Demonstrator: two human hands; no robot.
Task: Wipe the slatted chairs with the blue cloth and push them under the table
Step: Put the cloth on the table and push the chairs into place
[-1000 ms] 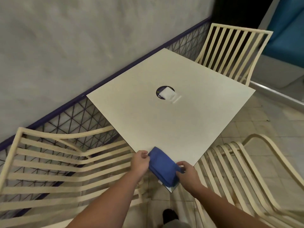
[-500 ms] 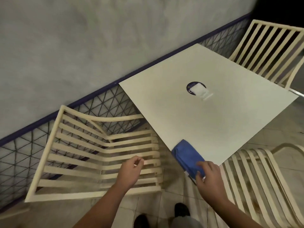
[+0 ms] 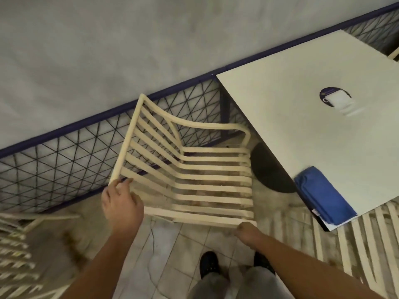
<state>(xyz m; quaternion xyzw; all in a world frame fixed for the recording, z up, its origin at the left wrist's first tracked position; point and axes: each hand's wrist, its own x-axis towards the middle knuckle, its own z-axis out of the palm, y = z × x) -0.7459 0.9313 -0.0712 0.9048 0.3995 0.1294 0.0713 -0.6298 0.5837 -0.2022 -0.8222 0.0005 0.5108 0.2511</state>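
A cream slatted chair (image 3: 194, 173) stands on the tiled floor left of the white square table (image 3: 302, 100), its seat facing the table. My left hand (image 3: 121, 203) grips the near corner of its backrest. My right hand (image 3: 246, 233) has its fingers curled under the near rail of the seat. The folded blue cloth (image 3: 321, 195) lies on the table's near corner, with neither hand touching it.
A blue-railed mesh fence (image 3: 64, 165) runs behind the chair. A second slatted chair (image 3: 356, 244) sits at the right by the table corner, and a third chair (image 3: 17, 255) at the lower left. The table's dark round base (image 3: 269, 169) is beside the seat. A black disc with a white holder (image 3: 336, 98) is on the table.
My right hand left the blue cloth on the table and went down to the chair's seat rail. My left hand reached the backrest corner. My view turned left toward the chair.
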